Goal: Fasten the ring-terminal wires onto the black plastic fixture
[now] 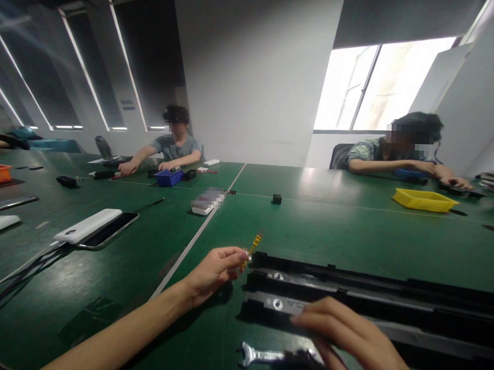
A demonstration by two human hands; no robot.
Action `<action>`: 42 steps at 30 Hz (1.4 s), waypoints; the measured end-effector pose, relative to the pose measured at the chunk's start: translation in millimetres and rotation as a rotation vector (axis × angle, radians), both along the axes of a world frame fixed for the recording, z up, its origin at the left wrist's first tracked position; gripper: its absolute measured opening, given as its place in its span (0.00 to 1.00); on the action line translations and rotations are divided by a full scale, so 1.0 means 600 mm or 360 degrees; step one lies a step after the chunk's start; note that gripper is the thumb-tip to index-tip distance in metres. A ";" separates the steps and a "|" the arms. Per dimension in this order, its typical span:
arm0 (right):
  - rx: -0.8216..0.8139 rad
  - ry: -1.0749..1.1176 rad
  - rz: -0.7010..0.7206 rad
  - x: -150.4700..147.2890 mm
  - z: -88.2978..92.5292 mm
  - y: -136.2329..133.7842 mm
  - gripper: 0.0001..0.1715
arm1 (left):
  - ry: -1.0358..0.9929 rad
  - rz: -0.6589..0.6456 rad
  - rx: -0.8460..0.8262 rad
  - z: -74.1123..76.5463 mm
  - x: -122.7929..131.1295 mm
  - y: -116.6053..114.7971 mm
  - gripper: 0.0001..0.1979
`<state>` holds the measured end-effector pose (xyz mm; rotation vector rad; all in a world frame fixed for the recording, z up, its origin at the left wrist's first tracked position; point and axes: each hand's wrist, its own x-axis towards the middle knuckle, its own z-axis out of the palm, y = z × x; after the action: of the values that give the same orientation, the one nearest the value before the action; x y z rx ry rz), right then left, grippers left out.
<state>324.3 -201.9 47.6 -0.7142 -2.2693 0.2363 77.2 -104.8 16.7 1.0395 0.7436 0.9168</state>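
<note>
My left hand (217,270) is closed, its thumb and fingertips pinching a small yellow piece with a metal tip (257,241), held slanting upward near the left ends of the black rails. What its lower end looks like is partly hidden by the fingers. My right hand (343,334) has its fingers stretched out above the nearest black rail (262,311); whether it touches the rail I cannot tell. Beneath it an open-end wrench (261,355) lies on the table, its right part covered by the hand. Metal strips with round holes run along the rails.
On the green table (330,231) lie a white power bank (89,224) and a phone (110,231) with cables, a small black cube (277,199) and a yellow tray (424,200). Two people work across the table, one beside a blue bin (168,177).
</note>
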 end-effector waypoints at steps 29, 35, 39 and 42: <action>-0.1667 0.0445 0.0229 -0.032 0.001 0.202 0.22 | 0.0353 0.0302 0.0876 0.001 0.062 0.019 0.18; -0.1653 0.0275 0.0268 -0.034 -0.003 0.199 0.22 | 0.0382 0.0298 0.0903 -0.005 0.060 0.019 0.12; -0.1621 0.0392 0.0262 -0.029 -0.007 0.201 0.20 | 0.0454 0.0432 0.0897 -0.007 0.057 0.023 0.10; -0.1548 0.0495 0.0282 -0.022 -0.006 0.207 0.20 | 0.0451 0.0507 0.0827 -0.005 0.055 0.026 0.12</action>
<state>311.0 -77.5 44.0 -0.8530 -1.8293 1.4841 110.4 -89.2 13.8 1.5588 0.9505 1.2941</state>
